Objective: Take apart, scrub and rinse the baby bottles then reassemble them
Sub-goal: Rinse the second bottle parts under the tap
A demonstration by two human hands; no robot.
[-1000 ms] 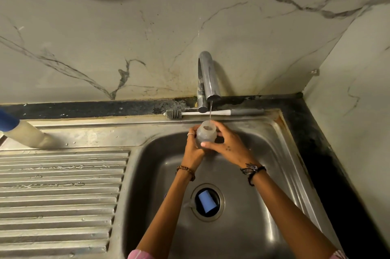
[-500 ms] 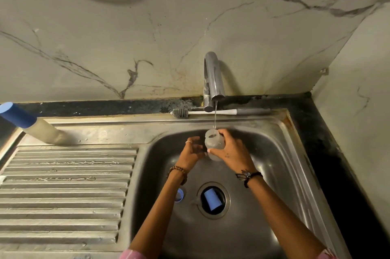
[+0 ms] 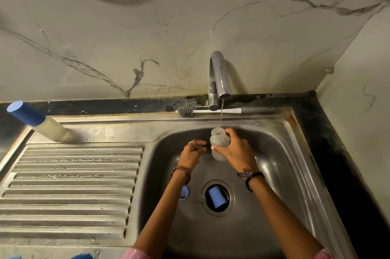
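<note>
Right hand (image 3: 237, 151) gripped clear bottle (image 3: 219, 142) under tap (image 3: 219, 77) stream near sink's (image 3: 280, 153) back edge, left hand (image 3: 193, 153) beside it, loosely curled, held nothing.

I am seeing a cloudy clear bottle (image 3: 219, 144), a shiny silver sink (image 3: 295, 153) with ridged stripes, and a blue cap (image 3: 216, 197). The wall (image 3: 105, 37) is looking pale with dark wiggly lines. I am wearing brown beads (image 3: 181, 171) and a black band (image 3: 251, 176).
</note>
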